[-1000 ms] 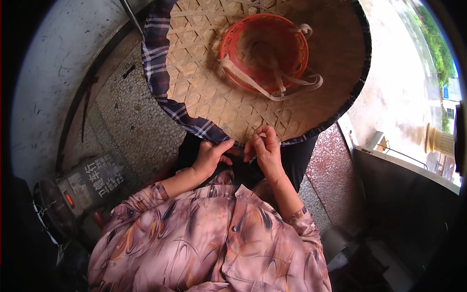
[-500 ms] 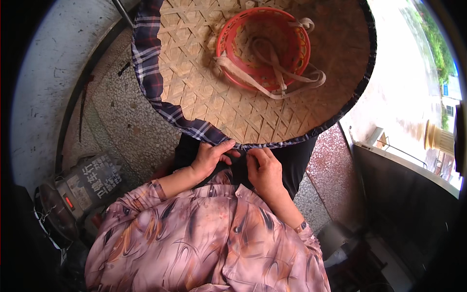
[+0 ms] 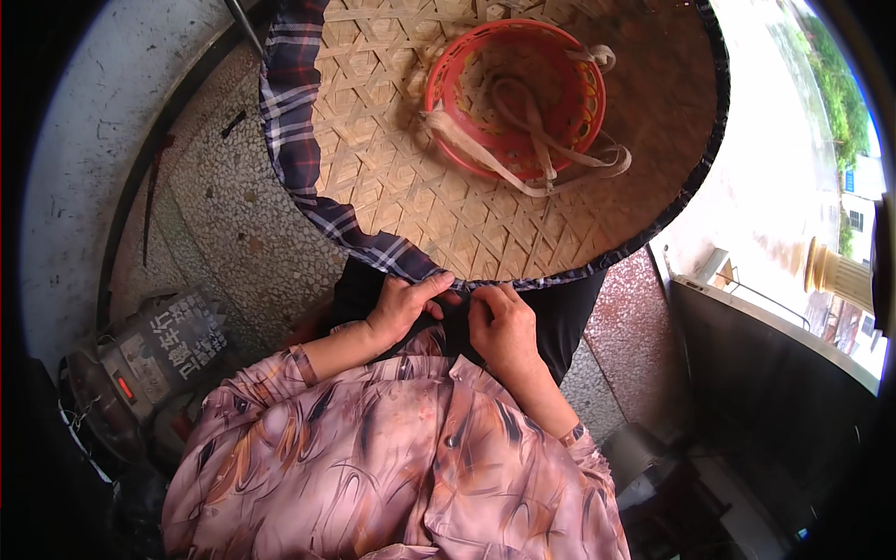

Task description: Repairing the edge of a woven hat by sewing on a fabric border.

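Note:
A wide woven bamboo hat (image 3: 378, 140), underside up, lies over my lap, its edge bound in navy plaid cloth (image 3: 294, 140). At its centre is a red ring (image 3: 439, 89) with loose pale straps (image 3: 485, 168) across it. My left hand (image 3: 411, 303) grips the near rim, thumb on top of the cloth, fingers underneath. My right hand (image 3: 501, 322) is just right of it at the cloth edge, fingers curled and closed; whatever is between its fingertips is hidden.
A worn grey machine (image 3: 154, 345) stands at lower left on the speckled floor (image 3: 224, 215). A metal pole (image 3: 245, 23) reaches toward the hat. A dark panel (image 3: 765, 373) is on the right, with a bright outdoor area and a column (image 3: 835, 275) beyond.
My right hand has come down from over the weave to the near rim, its fingers now curled. My left hand stays gripping the rim. The hat sits slightly further right.

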Tool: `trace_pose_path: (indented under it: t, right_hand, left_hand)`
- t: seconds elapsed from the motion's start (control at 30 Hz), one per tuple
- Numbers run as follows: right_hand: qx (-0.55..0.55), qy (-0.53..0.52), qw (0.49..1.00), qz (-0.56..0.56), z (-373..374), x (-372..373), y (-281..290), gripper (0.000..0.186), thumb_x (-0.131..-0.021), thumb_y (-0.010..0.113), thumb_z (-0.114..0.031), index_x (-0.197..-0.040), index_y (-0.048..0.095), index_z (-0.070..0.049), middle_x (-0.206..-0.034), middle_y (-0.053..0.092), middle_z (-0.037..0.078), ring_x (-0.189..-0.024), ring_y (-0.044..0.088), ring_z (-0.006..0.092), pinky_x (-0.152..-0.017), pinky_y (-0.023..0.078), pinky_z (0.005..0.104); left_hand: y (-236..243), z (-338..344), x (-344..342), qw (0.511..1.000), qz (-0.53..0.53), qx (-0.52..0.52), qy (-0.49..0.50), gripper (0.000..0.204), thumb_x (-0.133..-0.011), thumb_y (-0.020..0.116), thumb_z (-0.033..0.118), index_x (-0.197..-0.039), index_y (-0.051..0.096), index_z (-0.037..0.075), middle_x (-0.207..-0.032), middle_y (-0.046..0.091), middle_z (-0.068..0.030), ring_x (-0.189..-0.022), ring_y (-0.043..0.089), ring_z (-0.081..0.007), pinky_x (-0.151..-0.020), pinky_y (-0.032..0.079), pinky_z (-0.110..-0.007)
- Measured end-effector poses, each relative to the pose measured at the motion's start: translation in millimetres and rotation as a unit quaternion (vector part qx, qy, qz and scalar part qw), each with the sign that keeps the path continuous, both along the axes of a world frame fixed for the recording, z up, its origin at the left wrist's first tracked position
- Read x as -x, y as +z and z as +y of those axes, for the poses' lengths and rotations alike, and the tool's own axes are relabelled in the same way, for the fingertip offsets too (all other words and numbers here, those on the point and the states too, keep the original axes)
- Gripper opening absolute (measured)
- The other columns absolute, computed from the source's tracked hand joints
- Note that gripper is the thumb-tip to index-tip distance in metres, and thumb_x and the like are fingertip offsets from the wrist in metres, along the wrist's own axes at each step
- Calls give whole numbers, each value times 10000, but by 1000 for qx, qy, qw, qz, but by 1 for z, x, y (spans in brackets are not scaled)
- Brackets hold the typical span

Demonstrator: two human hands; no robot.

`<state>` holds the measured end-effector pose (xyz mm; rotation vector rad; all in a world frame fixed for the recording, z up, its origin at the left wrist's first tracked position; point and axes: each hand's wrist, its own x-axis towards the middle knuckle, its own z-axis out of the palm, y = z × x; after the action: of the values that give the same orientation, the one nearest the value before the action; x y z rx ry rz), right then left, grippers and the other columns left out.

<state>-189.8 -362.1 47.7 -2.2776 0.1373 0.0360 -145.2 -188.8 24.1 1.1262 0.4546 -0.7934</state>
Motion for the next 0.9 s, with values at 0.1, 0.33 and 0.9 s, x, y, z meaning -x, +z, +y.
trace_pose_path:
  t: [0.1,0.33,0.9]
  right_hand:
    - [6,3,1000,-1,1,0,1,78,-811,676,-9,-886,682,-29,-798,658,162,-703,670,361,-625,539,406]
    - [14,6,1000,-14,6,-2,-1,63,-807,667,-7,-865,667,-32,-787,651,160,-679,663,363,-608,539,421]
    - [54,40,995,-71,12,2,-14,92,-862,643,-7,-929,590,-42,-798,624,164,-671,646,368,-566,528,442]
  left_hand:
    - [0,1,1,1000,-4,0,-2,184,-954,683,190,-1012,689,15,-941,712,-64,-842,720,-170,-570,532,-261]
    - [-3,1,3,999,-40,-6,-10,174,-957,677,178,-987,693,8,-915,721,-69,-826,720,-162,-563,529,-258]
    - [-6,1,4,999,-46,10,-15,192,-961,676,188,-1046,679,16,-944,708,-72,-835,715,-182,-606,531,-276]
